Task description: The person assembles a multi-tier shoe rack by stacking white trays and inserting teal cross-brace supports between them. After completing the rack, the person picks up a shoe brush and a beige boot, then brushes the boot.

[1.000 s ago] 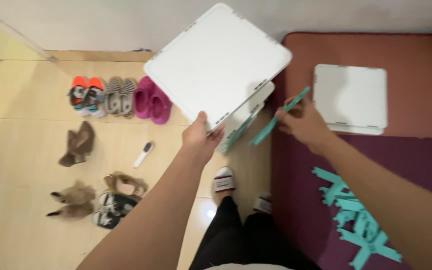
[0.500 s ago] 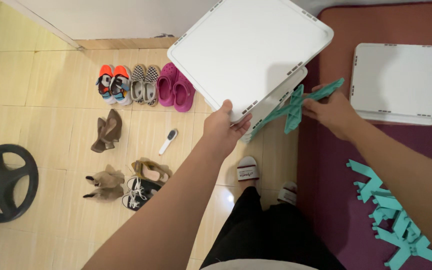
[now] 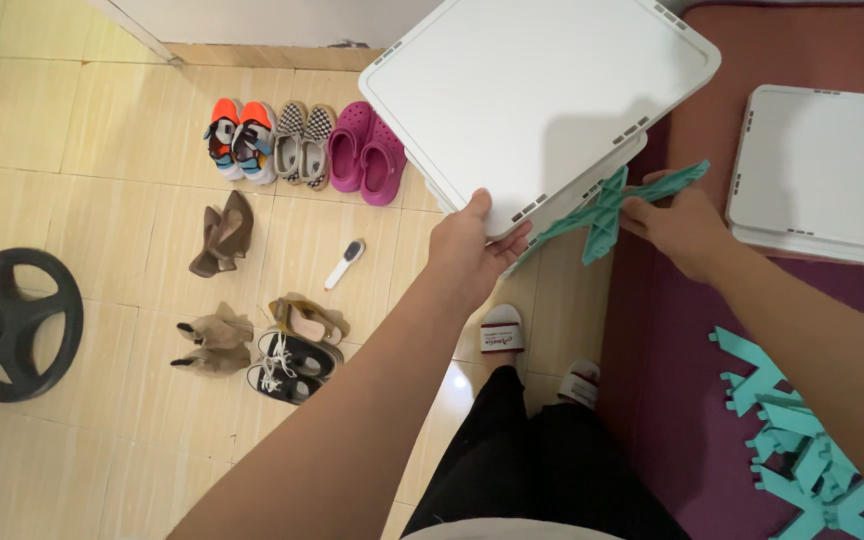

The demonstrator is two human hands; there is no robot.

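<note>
Tiled floor [image 3: 132,210], pale yellow: row of shoes by wall — orange sneakers [image 3: 239,140], checkered slip-ons [image 3: 302,144], magenta clogs [image 3: 370,152]. Brown heels [image 3: 222,234], tan pair [image 3: 214,343], sandals [image 3: 304,318], black sneakers [image 3: 287,366] closer in. White brush [image 3: 344,263] between. Black fan base [image 3: 10,322] at left. Maroon bed [image 3: 672,350] at right: white panel stack [image 3: 827,175], pile of teal cross connectors [image 3: 802,450].

White panel [image 3: 542,95], teal brace [image 3: 607,212]

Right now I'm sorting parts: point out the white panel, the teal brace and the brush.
white panel [image 3: 532,90], head view, flat face
teal brace [image 3: 607,210], head view, crossing
brush [image 3: 344,262], head view, middle
</note>
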